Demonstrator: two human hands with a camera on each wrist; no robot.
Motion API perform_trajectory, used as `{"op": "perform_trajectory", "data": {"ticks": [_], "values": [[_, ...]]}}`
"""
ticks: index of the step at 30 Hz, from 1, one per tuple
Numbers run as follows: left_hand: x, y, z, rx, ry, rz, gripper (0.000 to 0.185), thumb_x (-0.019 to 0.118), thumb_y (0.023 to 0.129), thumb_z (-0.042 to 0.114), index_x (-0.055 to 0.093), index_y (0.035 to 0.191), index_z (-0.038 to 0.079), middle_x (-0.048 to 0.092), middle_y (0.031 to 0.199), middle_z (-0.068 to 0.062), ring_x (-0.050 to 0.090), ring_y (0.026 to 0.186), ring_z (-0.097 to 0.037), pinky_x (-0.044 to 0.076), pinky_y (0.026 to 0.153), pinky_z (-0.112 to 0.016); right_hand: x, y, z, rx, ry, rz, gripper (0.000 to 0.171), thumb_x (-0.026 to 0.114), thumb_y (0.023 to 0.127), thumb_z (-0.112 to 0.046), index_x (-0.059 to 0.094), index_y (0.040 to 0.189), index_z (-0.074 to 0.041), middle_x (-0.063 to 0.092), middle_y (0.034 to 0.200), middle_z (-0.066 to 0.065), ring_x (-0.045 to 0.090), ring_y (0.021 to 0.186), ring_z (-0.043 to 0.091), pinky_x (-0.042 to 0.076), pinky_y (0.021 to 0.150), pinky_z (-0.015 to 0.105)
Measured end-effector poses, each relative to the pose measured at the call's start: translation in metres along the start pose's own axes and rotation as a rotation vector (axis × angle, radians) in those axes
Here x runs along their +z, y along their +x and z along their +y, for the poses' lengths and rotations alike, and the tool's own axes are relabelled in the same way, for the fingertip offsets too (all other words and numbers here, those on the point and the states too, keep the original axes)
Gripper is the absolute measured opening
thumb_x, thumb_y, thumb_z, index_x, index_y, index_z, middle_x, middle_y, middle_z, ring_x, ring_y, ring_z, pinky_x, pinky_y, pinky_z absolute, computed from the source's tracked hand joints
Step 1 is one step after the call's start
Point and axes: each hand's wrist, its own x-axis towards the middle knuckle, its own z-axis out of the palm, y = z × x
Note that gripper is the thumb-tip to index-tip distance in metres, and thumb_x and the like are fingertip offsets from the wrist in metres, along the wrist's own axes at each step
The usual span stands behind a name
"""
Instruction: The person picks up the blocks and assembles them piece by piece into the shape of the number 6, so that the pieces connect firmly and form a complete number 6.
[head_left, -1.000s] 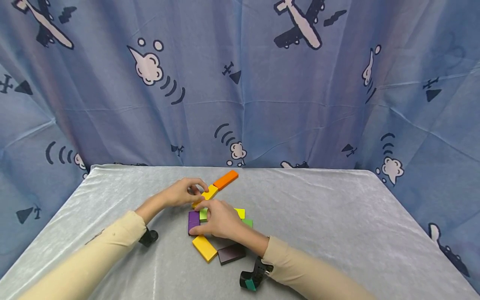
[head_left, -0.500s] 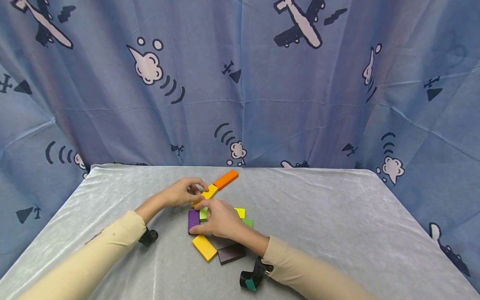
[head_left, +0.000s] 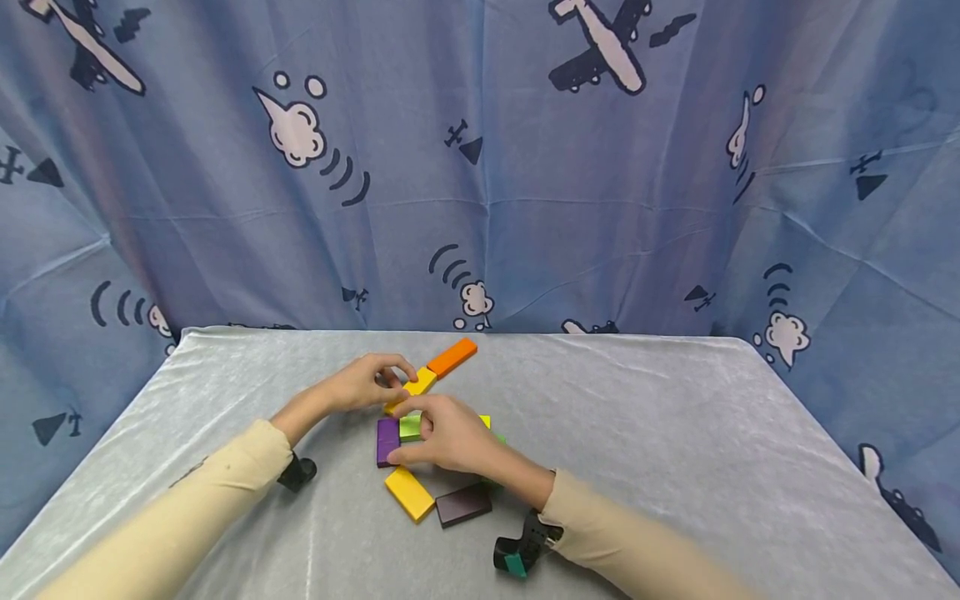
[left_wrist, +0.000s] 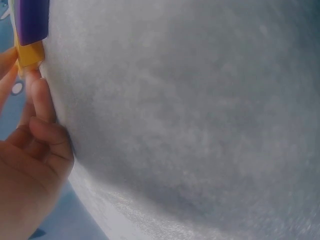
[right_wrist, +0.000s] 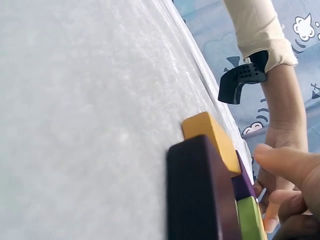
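Light-green block (head_left: 409, 427) lying flat mid-table in the cluster, touching the purple block (head_left: 387, 440) on its left, pinched between thumb and curled fingers of the right hand (head_left: 442, 437). Just behind it, yellow block (head_left: 417, 385) held at its near end by the left hand (head_left: 367, 385), end-on to the orange block (head_left: 452, 357); hands nearly touching. Best done by pinning the yellow piece firmly, easing the green one along slowly, without nudging the other yellow block (head_left: 409, 493) or dark block (head_left: 463, 504) nearby.
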Motion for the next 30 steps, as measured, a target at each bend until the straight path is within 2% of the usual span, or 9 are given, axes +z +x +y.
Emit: {"op": "perform_trajectory", "data": {"ticks": [5,8,14,18,24,30], "values": [[0.000,0.001,0.002,-0.039,0.010,0.007,0.021,0.069,0.097,0.005,0.067,0.118,0.004,0.069,0.091,-0.006,0.063,0.082,-0.021,0.051,0.075,-0.035,-0.008,-0.011,0.005,-0.073,0.087,-0.067,0.048,0.090,0.081,-0.027,0.072,0.121,-0.007,0.033,0.052,-0.008,0.030,0.043,0.006,0.027,0.045,0.021],[0.001,0.001,0.002,-0.059,0.016,0.012,0.021,0.069,0.097,0.005,0.067,0.118,0.006,0.069,0.092,-0.005,0.063,0.083,-0.020,0.051,0.076,-0.035,-0.009,-0.019,0.006,-0.078,0.109,-0.102,0.046,0.090,0.081,-0.025,0.072,0.120,-0.008,0.034,0.052,-0.008,0.030,0.044,0.006,0.028,0.047,0.021],[0.001,0.003,0.003,-0.076,0.023,0.013,0.020,0.069,0.097,0.005,0.068,0.118,0.006,0.069,0.092,-0.004,0.062,0.082,-0.019,0.050,0.075,-0.035,-0.008,-0.034,0.006,-0.022,0.086,-0.149,0.045,0.092,0.077,-0.029,0.074,0.115,-0.013,0.036,0.053,-0.008,0.033,0.045,0.006,0.030,0.048,0.021],[0.002,0.003,0.004,-0.080,0.023,0.012,0.020,0.069,0.097,0.005,0.068,0.117,0.006,0.069,0.091,-0.004,0.061,0.081,-0.020,0.050,0.075,-0.035,-0.008,-0.038,0.004,-0.026,0.062,-0.172,0.042,0.094,0.074,-0.029,0.076,0.110,-0.016,0.037,0.052,-0.008,0.033,0.045,0.005,0.028,0.048,0.021],[0.001,0.002,0.005,-0.078,0.020,0.013,0.020,0.069,0.097,0.005,0.067,0.117,0.005,0.068,0.091,-0.006,0.061,0.081,-0.020,0.051,0.076,-0.035,-0.008,-0.039,0.003,-0.044,0.043,-0.206,0.043,0.094,0.073,-0.030,0.076,0.111,-0.020,0.037,0.053,-0.007,0.033,0.046,0.005,0.026,0.047,0.021],[0.001,0.001,0.004,-0.064,0.016,0.012,0.020,0.069,0.097,0.006,0.067,0.118,0.004,0.069,0.091,-0.006,0.062,0.081,-0.021,0.051,0.076,-0.036,-0.005,-0.041,0.002,-0.022,0.032,-0.193,0.043,0.094,0.073,-0.031,0.076,0.111,-0.021,0.038,0.053,-0.007,0.033,0.046,0.006,0.026,0.047,0.021]]}}
